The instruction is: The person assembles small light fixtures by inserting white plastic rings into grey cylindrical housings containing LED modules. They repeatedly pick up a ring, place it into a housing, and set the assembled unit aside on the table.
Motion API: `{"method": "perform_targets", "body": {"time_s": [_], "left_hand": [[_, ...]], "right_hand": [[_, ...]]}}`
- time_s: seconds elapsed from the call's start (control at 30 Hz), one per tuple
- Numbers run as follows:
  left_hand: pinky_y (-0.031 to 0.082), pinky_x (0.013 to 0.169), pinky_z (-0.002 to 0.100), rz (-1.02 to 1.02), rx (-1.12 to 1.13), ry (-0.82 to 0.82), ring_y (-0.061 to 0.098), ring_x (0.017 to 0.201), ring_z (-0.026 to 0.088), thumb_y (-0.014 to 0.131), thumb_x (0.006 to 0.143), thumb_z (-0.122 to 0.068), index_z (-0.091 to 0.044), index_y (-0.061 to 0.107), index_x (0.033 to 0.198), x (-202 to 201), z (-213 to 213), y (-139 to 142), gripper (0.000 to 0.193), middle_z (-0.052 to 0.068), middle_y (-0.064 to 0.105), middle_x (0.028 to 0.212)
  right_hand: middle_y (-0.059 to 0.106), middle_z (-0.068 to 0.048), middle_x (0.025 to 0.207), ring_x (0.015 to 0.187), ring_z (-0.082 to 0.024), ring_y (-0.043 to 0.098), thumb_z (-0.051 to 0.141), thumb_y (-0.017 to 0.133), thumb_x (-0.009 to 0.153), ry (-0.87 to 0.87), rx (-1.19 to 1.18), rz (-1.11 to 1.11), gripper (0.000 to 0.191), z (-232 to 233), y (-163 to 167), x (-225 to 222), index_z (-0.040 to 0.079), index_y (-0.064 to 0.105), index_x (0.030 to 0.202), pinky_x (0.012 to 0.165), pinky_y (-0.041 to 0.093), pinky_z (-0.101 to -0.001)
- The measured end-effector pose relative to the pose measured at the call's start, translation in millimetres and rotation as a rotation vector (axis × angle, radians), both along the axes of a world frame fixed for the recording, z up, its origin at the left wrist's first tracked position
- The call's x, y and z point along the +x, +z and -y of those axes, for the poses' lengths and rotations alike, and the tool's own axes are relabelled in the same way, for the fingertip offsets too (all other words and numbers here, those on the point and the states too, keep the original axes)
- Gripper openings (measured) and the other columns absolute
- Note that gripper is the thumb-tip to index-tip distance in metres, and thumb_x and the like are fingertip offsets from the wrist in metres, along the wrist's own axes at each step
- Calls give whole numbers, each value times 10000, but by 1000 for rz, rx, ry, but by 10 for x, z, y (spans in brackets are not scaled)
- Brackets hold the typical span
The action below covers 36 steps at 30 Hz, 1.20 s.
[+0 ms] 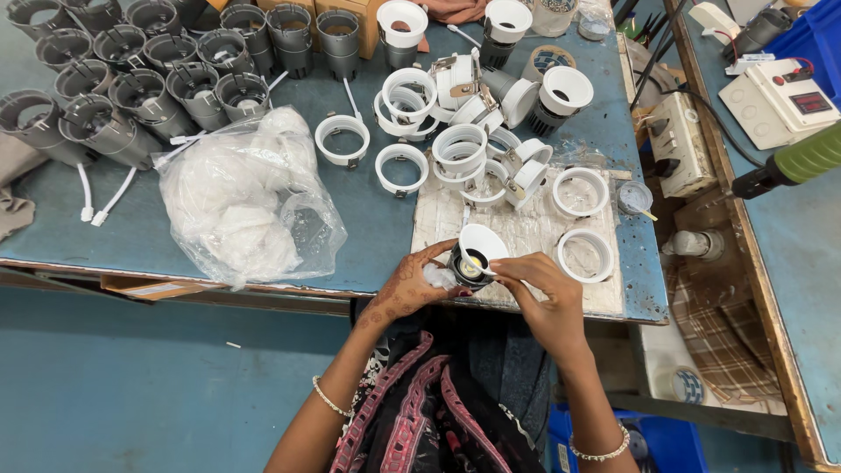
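While the left hand [412, 285] pinches a white-coned downlight [473, 254] and the right hand's [539, 285] grip presses its rim, many white trim rings [401, 168] and grey housings [131, 79] wait unassembled on the tabletop [368, 210].

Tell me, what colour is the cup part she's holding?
White cup part, seen from the head view, held by both hands.

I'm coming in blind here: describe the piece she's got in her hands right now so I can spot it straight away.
Find the blue worktable, then the pale worn mat at its near edge. Over the mat's front edge, the left hand and right hand hold one lamp fitting: a white cone reflector on a dark body. Unlike the loose white rings nearby, it is lifted and assembled.
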State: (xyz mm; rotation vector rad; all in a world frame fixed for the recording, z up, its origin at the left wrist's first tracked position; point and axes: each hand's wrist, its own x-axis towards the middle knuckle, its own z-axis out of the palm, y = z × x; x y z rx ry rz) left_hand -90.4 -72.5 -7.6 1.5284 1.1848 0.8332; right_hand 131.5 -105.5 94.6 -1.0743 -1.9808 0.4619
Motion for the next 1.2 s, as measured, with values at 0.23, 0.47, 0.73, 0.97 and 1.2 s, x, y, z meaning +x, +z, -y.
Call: {"method": "perform_targets", "body": {"time_s": [0.23, 0.47, 0.73, 0.97, 1.2], "left_hand": [[550, 911, 321, 66, 120, -13, 692, 1018, 145, 935, 667, -395, -116, 548, 1451, 34, 11, -53, 918, 56, 721, 1214], [572, 877, 302, 69, 41, -8, 703, 929, 127, 918, 662, -386, -124, 569, 1441, 18, 44, -36, 892, 58, 765, 1049], [547, 904, 307, 32, 12, 6, 697, 929, 132, 922, 647, -428, -142, 571, 1445, -14, 105, 15, 918, 61, 773, 1011], [554, 893, 315, 38, -3, 1, 701, 932, 134, 918, 639, -438, -158, 577, 1452, -34, 119, 55, 925, 66, 776, 1009], [569, 882, 307, 40, 2, -3, 709, 928, 143, 909, 669, -348, -149, 575, 1444, -38, 101, 20, 867, 85, 774, 1020]], "right_hand": [[755, -67, 1031, 949, -239, 674, 25, 780, 818, 93, 115, 170, 227, 81, 86, -81, 67, 742, 1038, 832, 540, -345], [756, -80, 1072, 981, -244, 687, -48, 700, 844, 135, -42, 136, 279, 81, 188, -36, 57, 748, 1098, 850, 558, -346], [770, -78, 1022, 941, -232, 700, -48, 713, 829, 135, -59, 82, 254, 89, 207, -72, 57, 768, 1054, 836, 560, -341], [752, -78, 1024, 952, -240, 685, -55, 737, 833, 19, 159, 116, 252, 197, 174, -153, 54, 751, 1060, 822, 549, -359], [726, -98, 1040, 933, -266, 663, -87, 737, 816, -32, 310, 160, 278, 317, 13, -328, 10, 735, 1076, 785, 546, -369]]}}
